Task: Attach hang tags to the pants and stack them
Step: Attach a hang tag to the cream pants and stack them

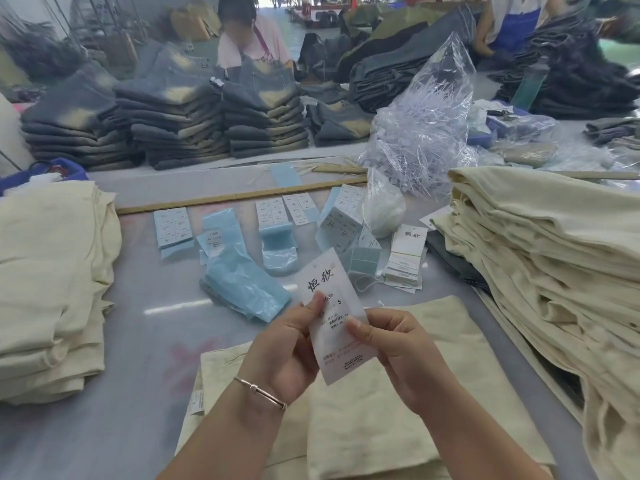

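Cream pants (398, 393); white hang tag (332, 306), black print; blue label sheets (242, 282)

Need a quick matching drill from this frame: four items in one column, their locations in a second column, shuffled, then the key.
Items:
1. hang tag
2. folded cream pants
3. tall cream pants stack
4. clear plastic bag

Places:
A. far side of the table, behind the label sheets
B. pinched between left hand and right hand
C. right edge of the table
D. flat on the table, under both hands

Pairs: 1-B, 2-D, 3-C, 4-A
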The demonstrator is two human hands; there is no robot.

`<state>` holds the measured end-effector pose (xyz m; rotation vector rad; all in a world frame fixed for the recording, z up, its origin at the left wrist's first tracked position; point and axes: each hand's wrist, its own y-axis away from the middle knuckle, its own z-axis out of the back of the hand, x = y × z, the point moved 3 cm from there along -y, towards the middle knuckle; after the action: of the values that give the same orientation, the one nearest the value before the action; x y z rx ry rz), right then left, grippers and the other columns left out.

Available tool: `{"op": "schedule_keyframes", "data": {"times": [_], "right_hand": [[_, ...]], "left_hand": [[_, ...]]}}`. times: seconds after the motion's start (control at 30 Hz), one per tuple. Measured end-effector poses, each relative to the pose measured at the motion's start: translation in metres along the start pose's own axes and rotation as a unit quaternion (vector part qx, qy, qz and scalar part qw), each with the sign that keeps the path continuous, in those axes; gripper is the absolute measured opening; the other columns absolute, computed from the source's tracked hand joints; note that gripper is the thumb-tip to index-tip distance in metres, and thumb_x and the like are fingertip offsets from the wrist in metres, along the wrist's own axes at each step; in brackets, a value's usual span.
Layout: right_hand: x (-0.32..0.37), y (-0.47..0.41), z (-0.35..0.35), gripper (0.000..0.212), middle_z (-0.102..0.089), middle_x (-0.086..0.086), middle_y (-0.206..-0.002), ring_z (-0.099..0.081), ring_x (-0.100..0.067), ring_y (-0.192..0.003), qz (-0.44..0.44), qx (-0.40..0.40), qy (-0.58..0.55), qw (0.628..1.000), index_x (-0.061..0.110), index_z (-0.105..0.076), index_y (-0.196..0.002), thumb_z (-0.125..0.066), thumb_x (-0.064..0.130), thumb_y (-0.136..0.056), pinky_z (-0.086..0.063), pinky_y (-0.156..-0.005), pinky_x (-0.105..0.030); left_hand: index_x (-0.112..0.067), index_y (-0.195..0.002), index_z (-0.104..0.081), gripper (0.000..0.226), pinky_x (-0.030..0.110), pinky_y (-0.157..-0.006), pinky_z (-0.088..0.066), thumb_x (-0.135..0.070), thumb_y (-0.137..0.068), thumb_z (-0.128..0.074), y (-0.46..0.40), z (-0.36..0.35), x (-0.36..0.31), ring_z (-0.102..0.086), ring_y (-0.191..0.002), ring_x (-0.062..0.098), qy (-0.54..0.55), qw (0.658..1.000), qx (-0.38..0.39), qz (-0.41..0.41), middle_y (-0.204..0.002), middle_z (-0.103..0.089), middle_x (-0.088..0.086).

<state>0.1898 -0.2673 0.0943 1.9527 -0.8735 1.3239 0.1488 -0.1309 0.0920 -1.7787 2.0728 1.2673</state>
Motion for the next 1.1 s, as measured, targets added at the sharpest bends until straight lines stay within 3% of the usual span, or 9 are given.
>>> {"op": "schedule_keyframes", "data": {"times": [0.13, 0.27, 0.33, 0.5, 0.67, 0.8, 0.9, 1.0, 1.1], "right_hand": [[-0.018, 0.0, 0.011, 0.022, -0.073, -0.015, -0.084, -0.066, -0.017, -0.072, -0.002, -0.029, 0.053, 0.998, 0.002, -0.078, -0.085, -0.071, 0.021, -0.075, -0.051, -0.067, -0.022], [-0.05, 0.004, 0.028, 0.012, -0.074, -0.01, -0.078, -0.064, -0.014, -0.069, -0.081, -0.011, 0.106, 0.991, 0.006, -0.077, -0.078, -0.071, 0.013, -0.086, -0.05, -0.066, -0.023], [-0.062, -0.001, 0.046, 0.023, -0.067, -0.007, -0.066, -0.057, -0.012, -0.062, -0.095, -0.02, 0.196, 0.976, 0.003, -0.072, -0.069, -0.068, 0.014, -0.089, -0.045, -0.062, -0.023], [-0.055, -0.042, 0.097, 0.012, -0.065, 0.008, -0.067, -0.052, -0.008, -0.058, 0.024, -0.209, 0.419, 0.883, 0.018, -0.069, -0.071, -0.078, 0.014, -0.078, -0.044, -0.062, -0.024], [-0.072, -0.092, 0.088, 0.027, -0.055, 0.012, -0.096, -0.053, -0.008, -0.077, 0.023, -0.14, 0.532, 0.835, 0.02, -0.066, -0.098, -0.076, 0.037, -0.079, -0.04, -0.069, -0.025], [-0.083, -0.111, 0.085, 0.013, -0.06, 0.002, -0.097, -0.058, -0.021, -0.092, -0.031, -0.119, 0.596, 0.793, 0.017, -0.066, -0.087, -0.063, 0.029, -0.088, -0.037, -0.068, -0.03], [-0.073, -0.11, 0.086, 0.014, -0.066, -0.003, -0.078, -0.059, -0.018, -0.075, 0.029, -0.144, 0.512, 0.846, 0.007, -0.072, -0.082, -0.068, 0.018, -0.089, -0.042, -0.069, -0.032], [-0.053, -0.098, 0.081, 0.021, -0.051, 0.002, -0.049, -0.043, -0.009, -0.042, 0.023, -0.153, 0.324, 0.933, 0.004, -0.071, -0.071, -0.069, 0.015, -0.089, -0.037, -0.048, -0.024], [-0.025, -0.076, 0.063, 0.025, -0.034, 0.008, -0.048, -0.027, -0.005, -0.042, 0.045, -0.104, 0.261, 0.959, 0.013, -0.073, -0.078, -0.06, 0.026, -0.095, -0.026, -0.044, -0.017]], "left_hand": [[-0.003, -0.088, -0.074, 0.019, 0.044, -0.067, -0.061, -0.01, -0.072, -0.067, -0.019, 0.017, 0.012, -0.073, -0.074, 0.027, 0.036, 0.999, -0.013, -0.001, -0.09, -0.074, 0.018], [-0.003, -0.102, -0.068, 0.033, 0.026, -0.058, -0.059, -0.006, -0.07, -0.07, -0.036, 0.045, 0.016, -0.072, -0.07, 0.019, -0.074, 0.99, -0.101, -0.063, -0.089, -0.075, 0.013], [-0.002, -0.101, -0.068, 0.026, 0.027, -0.057, -0.057, 0.0, -0.075, -0.071, -0.044, 0.057, 0.022, -0.072, -0.072, 0.021, -0.157, 0.973, -0.155, -0.072, -0.089, -0.075, 0.014], [-0.006, -0.097, -0.067, 0.021, 0.038, -0.064, -0.06, 0.008, -0.081, -0.068, -0.062, 0.067, 0.028, -0.073, -0.077, 0.025, -0.289, 0.929, -0.212, -0.09, -0.088, -0.076, 0.009], [-0.013, -0.092, -0.062, 0.016, 0.031, -0.055, -0.056, -0.001, -0.084, -0.069, -0.064, 0.064, 0.021, -0.072, -0.066, 0.015, -0.383, 0.889, -0.209, -0.135, -0.076, -0.076, 0.001], [-0.016, -0.085, -0.065, 0.007, 0.033, -0.056, -0.053, -0.012, -0.091, -0.064, -0.056, 0.058, 0.012, -0.068, -0.063, 0.015, -0.393, 0.882, -0.194, -0.176, -0.072, -0.074, 0.007], [-0.018, -0.079, -0.067, 0.012, 0.036, -0.061, -0.05, -0.017, -0.091, -0.066, -0.047, 0.054, 0.006, -0.064, -0.065, 0.02, -0.382, 0.884, -0.184, -0.199, -0.073, -0.071, 0.014], [-0.017, -0.079, -0.07, 0.01, 0.037, -0.061, -0.053, -0.015, -0.088, -0.069, -0.038, 0.047, -0.002, -0.066, -0.066, 0.022, -0.378, 0.879, -0.181, -0.228, -0.072, -0.072, 0.012], [-0.019, -0.079, -0.072, 0.009, 0.043, -0.063, -0.058, -0.015, -0.087, -0.07, -0.026, 0.036, -0.009, -0.069, -0.064, 0.021, -0.385, 0.867, -0.175, -0.263, -0.069, -0.074, 0.006]]}}
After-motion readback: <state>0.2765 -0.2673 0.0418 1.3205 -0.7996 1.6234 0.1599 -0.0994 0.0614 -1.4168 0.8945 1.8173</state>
